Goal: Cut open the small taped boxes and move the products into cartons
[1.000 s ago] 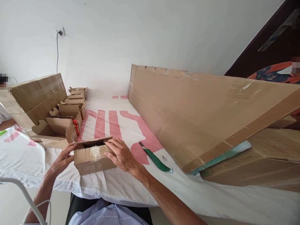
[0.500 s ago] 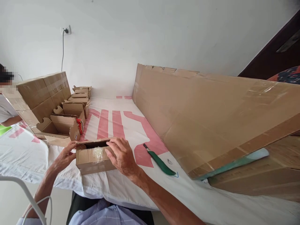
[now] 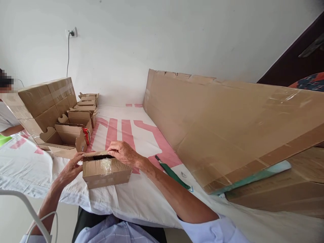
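Stacked cartons (image 3: pixel 45 101), far left: large, taped; open small cartons just beside them.
Left hand (image 3: pixel 69 168): fingers spread against the left end of the small box (image 3: pixel 106 170), steadying it.
Small box: near table edge, on the white cloth (image 3: pixel 141 199). Corrugated card, likely light and stiff; flaps bend easily. Best held by its ends.
Right hand (image 3: pixel 121 152): fingers curled over the top flap.
Green knife (image 3: pixel 173 172): near, to the right.
Large cardboard sheet (image 3: pixel 227 125): walls off the right; open room lies behind the box.
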Available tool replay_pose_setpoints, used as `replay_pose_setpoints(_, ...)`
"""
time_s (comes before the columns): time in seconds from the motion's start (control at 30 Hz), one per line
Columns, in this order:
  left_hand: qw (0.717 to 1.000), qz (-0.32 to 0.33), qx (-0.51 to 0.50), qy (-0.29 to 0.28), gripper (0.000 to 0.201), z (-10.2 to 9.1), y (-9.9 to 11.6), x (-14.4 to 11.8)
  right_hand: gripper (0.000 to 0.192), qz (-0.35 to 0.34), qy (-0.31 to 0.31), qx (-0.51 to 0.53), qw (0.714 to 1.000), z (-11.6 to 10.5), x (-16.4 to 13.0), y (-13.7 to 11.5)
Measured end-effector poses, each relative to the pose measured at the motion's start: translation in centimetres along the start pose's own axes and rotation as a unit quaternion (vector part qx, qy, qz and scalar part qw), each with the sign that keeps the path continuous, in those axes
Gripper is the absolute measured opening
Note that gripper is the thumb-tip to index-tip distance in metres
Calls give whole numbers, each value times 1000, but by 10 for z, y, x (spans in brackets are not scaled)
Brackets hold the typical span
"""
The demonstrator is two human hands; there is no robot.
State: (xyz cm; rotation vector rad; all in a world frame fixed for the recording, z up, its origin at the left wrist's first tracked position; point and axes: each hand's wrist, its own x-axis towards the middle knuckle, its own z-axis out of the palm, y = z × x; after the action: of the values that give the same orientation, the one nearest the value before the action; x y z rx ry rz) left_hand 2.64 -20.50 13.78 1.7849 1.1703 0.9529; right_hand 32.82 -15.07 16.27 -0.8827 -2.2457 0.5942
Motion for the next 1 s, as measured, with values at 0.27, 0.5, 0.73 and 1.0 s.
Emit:
replay_pose_setpoints(0.27, 1000, -2, 3, -3, 33, -1, -1, 0, 18, 12, -35, 2, 999, -3, 4, 7)
replay_pose_setpoints(0.5, 1000, -6, 11, -3, 35, 0, 1, 1, 25, -17, 39, 53, 998, 6, 3, 16)
replay_pose_setpoints(0.73, 1000, -13, 18, -13, 36, 1, 4, 3, 21, 16, 97, 109, 989, 4, -4, 8)
replay_pose_setpoints(1.0, 1000, -11, 28, 6, 39, -1, -2, 4, 36, 82, 73, 106, 988, -29, -62, -16)
